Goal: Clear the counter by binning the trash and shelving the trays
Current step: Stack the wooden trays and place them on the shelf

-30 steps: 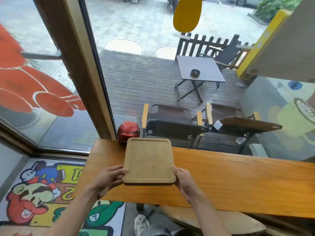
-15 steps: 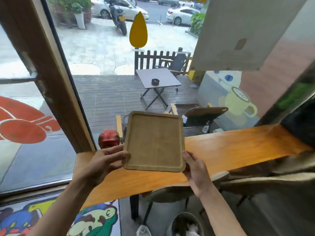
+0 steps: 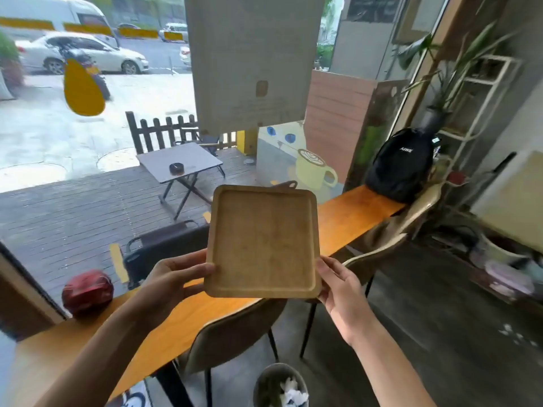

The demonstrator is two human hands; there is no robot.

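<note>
Tray point(image 3: 262, 243): wooden, light tan, roughly square w/ rounded corners, raised rim all round and a shallow flat well. Inner face is turned toward the camera, tilted up; faint grain and a few darker patches on the wood. It's empty and held in the air above the counter point(image 3: 352, 212), not touching it.

Left hand point(image 3: 173, 279) grips the tray's lower left edge, thumb laid across the front rim, fingers curled behind, so a pinch on the tray. Right hand point(image 3: 340, 284) holds the lower right corner, palm open toward the tray edge, fingers mostly behind it; can't see the fingertips.

Below the tray, a chair point(image 3: 235, 333) is tucked under the counter, its back partly hidden by the tray and left arm. Below-right of the tray, a bin point(image 3: 280, 386) w/ crumpled white paper inside is cut off by the frame bottom. Left of the tray, a red round thing point(image 3: 87, 290) sits on the counter by the window; blurred, can't tell what it is. Right of and above the tray, a black backpack point(image 3: 401, 164) rests at the counter's far end. Shelf and plants beyond it are smeared, details unclear.
</note>
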